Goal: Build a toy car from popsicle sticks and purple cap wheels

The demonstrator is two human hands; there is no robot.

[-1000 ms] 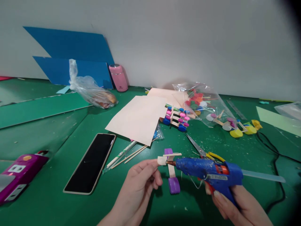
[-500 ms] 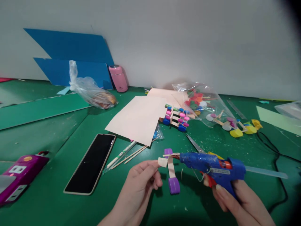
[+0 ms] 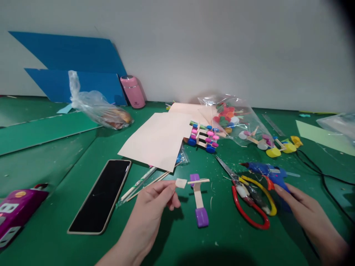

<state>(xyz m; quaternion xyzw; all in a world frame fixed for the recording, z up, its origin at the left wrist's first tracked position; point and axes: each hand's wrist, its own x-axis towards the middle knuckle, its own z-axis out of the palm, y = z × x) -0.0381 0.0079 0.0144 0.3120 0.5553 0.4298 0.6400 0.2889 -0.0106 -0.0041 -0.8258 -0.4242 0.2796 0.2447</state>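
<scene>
Between the thumb and forefinger of my left hand (image 3: 151, 208) is a small cream-coloured chip (image 3: 181, 183), perhaps thin wood or card. Just right of it lies a flat wooden strip (image 3: 198, 197) with a purple block (image 3: 202, 217) at its near end and another purple block (image 3: 194, 180) at its far end. A short thin stick (image 3: 204, 181) crosses the strip near the far block. My right hand (image 3: 307, 216) grips the handle of a blue glue gun (image 3: 263, 169), low over the table, its nozzle pointing left. Scissors (image 3: 226, 167) with red and yellow handles lie before it.
A black phone (image 3: 100, 195) and a purple power strip (image 3: 20, 210) lie left. Behind are cream sheets (image 3: 155, 138), a colourful wheeled model (image 3: 203, 136), a clear bag (image 3: 238, 111) and a pink flask (image 3: 133, 92). A black cord (image 3: 327, 175) trails on the right.
The glue gun has moved right and away from the purple-ended strip, down beside the scissors, which now show fully. My left hand has drawn the chip slightly left, off the stick.
</scene>
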